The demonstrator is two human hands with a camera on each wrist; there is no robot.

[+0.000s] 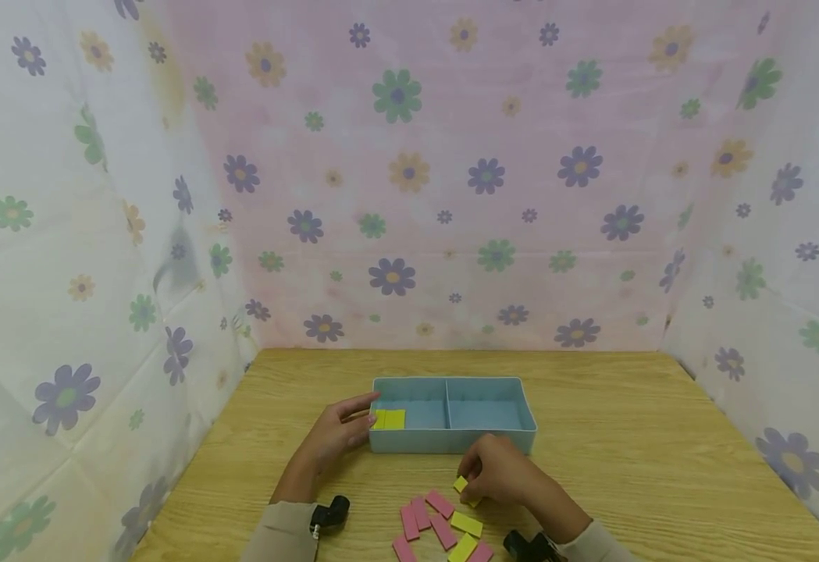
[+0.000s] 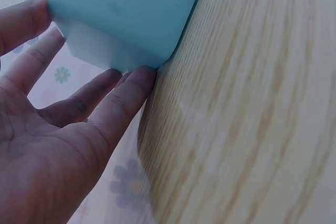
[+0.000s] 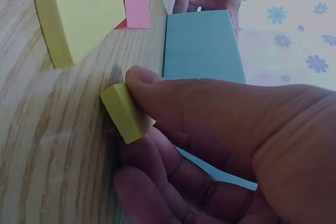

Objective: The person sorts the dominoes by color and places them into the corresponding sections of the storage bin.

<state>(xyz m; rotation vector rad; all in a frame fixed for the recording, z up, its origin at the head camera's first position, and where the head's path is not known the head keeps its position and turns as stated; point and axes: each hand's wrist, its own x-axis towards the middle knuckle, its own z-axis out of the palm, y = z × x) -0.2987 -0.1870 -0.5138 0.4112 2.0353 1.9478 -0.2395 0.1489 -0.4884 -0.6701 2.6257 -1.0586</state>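
A light blue box (image 1: pixel 451 442) with two compartments stands on the table. My left hand (image 1: pixel 342 429) is at its left end, with extended fingers touching the end wall (image 2: pixel 121 19). Yellow blocks (image 1: pixel 390 420) lie side by side in the left compartment's near left corner. In front of the box, my right hand (image 1: pixel 503 471) pinches a small yellow block (image 3: pixel 127 113) between thumb and fingers, low over the wood. Pink blocks (image 1: pixel 442 531) and other yellow blocks (image 1: pixel 466 524) lie loosely to the left of that hand and nearer me.
The wood-grain table (image 1: pixel 627 445) extends to both sides of the box. Flower-patterned cloth (image 1: pixel 444 156) hangs behind it and along both sides. Black wrist cameras (image 1: pixel 330 512) are worn over the beige sleeves (image 1: pixel 279 535).
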